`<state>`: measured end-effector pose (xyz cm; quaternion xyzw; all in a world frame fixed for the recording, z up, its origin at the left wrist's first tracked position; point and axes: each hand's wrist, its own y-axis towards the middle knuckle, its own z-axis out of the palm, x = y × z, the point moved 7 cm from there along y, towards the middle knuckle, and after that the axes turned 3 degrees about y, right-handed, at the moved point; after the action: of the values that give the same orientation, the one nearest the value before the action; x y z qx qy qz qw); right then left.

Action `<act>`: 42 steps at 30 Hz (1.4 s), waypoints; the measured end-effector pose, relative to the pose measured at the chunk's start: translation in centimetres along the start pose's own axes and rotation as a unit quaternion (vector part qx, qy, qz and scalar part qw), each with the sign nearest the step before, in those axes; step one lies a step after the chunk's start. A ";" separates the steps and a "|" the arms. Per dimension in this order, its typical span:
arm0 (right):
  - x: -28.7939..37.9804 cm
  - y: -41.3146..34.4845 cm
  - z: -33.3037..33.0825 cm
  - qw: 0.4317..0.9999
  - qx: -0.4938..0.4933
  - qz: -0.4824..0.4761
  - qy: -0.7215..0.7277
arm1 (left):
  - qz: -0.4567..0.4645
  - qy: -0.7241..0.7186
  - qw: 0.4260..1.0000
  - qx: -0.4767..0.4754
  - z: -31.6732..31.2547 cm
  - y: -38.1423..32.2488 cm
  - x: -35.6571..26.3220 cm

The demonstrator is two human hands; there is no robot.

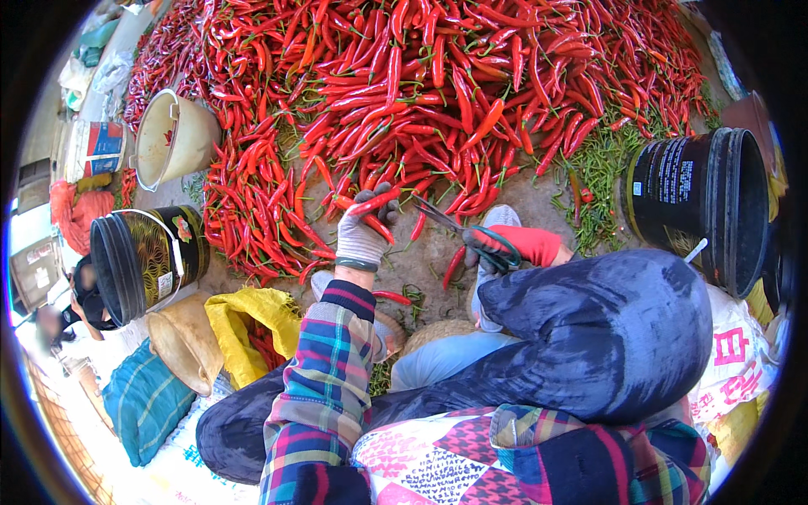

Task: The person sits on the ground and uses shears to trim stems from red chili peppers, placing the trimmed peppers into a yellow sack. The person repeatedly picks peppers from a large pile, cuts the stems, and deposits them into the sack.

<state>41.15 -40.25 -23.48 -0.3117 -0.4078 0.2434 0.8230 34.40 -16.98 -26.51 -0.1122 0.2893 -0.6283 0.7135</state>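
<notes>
Several red chili peppers (377, 202) are in my left hand (366, 230), which wears a white knit glove with dark grey fingertips. Their green stems point right, towards the scissors. My right hand (514, 245), in a red glove with dark fingers, grips a pair of scissors (499, 247) by its dark green handles. The metal blades reach up and left, close to the stems; I cannot tell whether they are apart. Beyond both hands lies a large heap of red chili peppers (404, 120). A single red chili (453, 268) lies on the floor left of the scissors' handles.
Green stem cuttings (603, 196) lie beside a black bucket (682, 196) at right. At left are a black patterned bucket (151, 259), a pale bucket (180, 139), a yellow sack (252, 322) holding red chilies, and a teal bag (148, 404). Other people are partly visible at the far left edge.
</notes>
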 end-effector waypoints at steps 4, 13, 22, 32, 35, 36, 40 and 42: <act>0.0 1.2 0.6 1.000 0.007 -0.005 -0.002 | -0.030 0.002 0.998 0.047 0.7 -0.3 0.8; -0.3 1.1 -0.3 0.999 -0.036 0.005 -0.038 | -0.033 0.087 0.995 0.043 0.6 -0.6 0.9; 1.1 1.9 -1.6 0.994 -0.085 -0.024 0.066 | -0.091 0.221 0.970 -0.035 1.2 -0.7 2.4; 2.2 -0.8 -3.7 0.966 -0.220 -0.107 -0.084 | -0.229 0.380 0.895 -0.048 1.4 -1.0 6.1; 2.2 -2.4 -5.4 0.953 -0.288 -0.056 -0.075 | -0.214 0.679 0.700 -0.051 0.0 -0.7 7.6; 2.3 -2.9 -6.0 0.946 -0.309 -0.060 -0.075 | -0.143 0.760 0.632 -0.047 0.2 -0.9 8.5; 3.2 -4.4 -7.2 0.919 -0.347 -0.136 -0.125 | -0.128 0.898 0.408 -0.104 -1.7 -2.9 12.7; 2.8 -4.8 -7.4 0.918 -0.343 -0.131 -0.148 | -0.125 0.904 0.396 -0.097 -2.5 -3.0 13.4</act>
<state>49.47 -44.00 -22.05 -0.4787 -0.6210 0.0220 0.6202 31.07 -29.91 -30.58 0.4178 0.8069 -0.4118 -0.0685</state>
